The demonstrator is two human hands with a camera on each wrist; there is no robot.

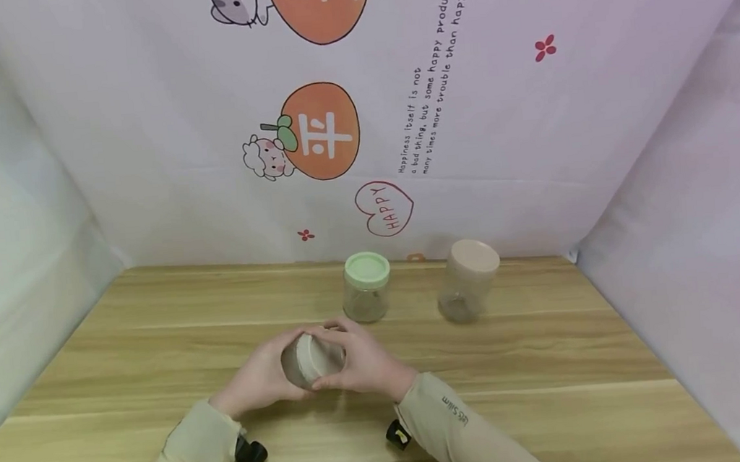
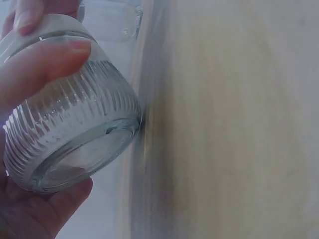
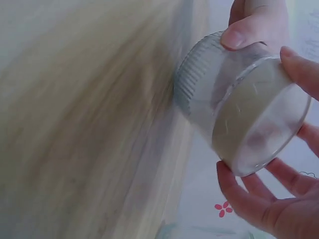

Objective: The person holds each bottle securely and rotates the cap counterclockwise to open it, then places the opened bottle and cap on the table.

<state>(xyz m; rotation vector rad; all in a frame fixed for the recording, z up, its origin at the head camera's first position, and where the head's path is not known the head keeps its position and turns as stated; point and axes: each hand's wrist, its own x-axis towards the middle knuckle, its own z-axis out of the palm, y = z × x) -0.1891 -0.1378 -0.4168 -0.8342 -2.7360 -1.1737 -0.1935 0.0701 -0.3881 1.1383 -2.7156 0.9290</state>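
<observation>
Between both hands is a ribbed clear glass jar [image 2: 75, 114] with a whitish lid [image 3: 249, 109] on its mouth. It is tilted, its base toward the left and its lid toward the right. My left hand [image 1: 260, 375] grips the glass body, with the thumb and fingers on opposite sides of it. Around the lid's rim curl the fingertips of my right hand [image 1: 370, 359]. In the left wrist view the jar's base edge shows low over the wooden table; whether it touches the wood I cannot tell.
Behind the hands stands a glass jar with a green lid [image 1: 367, 271]. Farther right is a taller jar with a beige-pink lid [image 1: 474, 257]. The wooden table [image 1: 553, 405] meets a printed white cloth [image 1: 491, 200] at its back edge, with white cloth at both sides.
</observation>
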